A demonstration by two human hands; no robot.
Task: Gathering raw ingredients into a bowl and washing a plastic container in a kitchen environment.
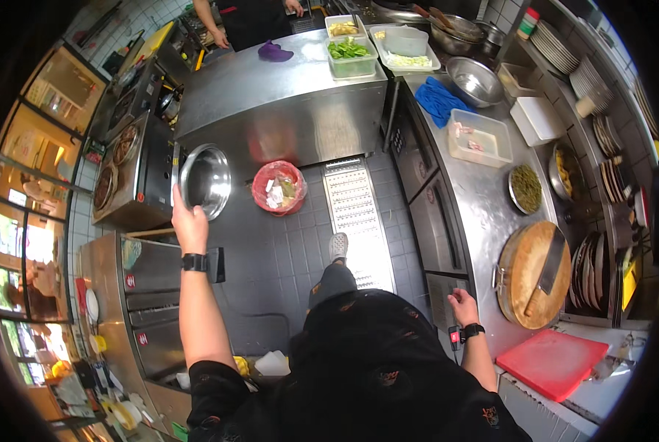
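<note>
My left hand (190,221) grips the rim of a shiny stainless steel bowl (207,179), which is tipped on its side above the dark tiled floor. The bowl's hollow appears to hold nothing. My right hand (463,306) hangs beside the front edge of the steel counter (487,221), its fingers loosely bent and nothing seen in them. On that counter, nearest this hand, a cleaver (547,271) lies across a round wooden chopping block (514,276). A red cutting board (553,362) is closer to my body.
A red waste bin (278,188) with rubbish stands on the floor beside a metal drain grating (357,215). Ahead is a steel worktable (285,83) bearing tubs of greens (349,50). Another person (252,25) stands behind it. A stove (142,171) is at the left.
</note>
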